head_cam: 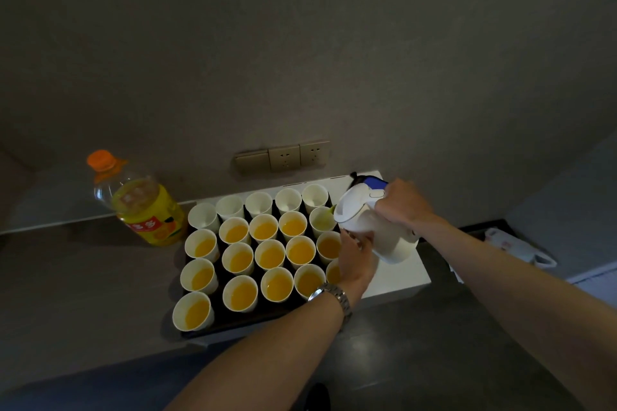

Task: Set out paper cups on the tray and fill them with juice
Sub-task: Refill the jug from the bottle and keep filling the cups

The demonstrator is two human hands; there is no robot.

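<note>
A dark tray holds several white paper cups in rows. Most cups, such as the one at the front left, contain orange juice. The back-row cups look empty. A white jug with a blue lid is tilted over the cup at the right end of the second row, its spout above that rim. My right hand grips the jug's handle. My left hand, with a metal watch on the wrist, supports the jug's underside and hides part of the right-hand cups.
A large juice bottle with an orange cap stands left of the tray on the grey counter. Wall sockets are behind the tray. A white board lies under the tray. A white plastic bag lies at the right.
</note>
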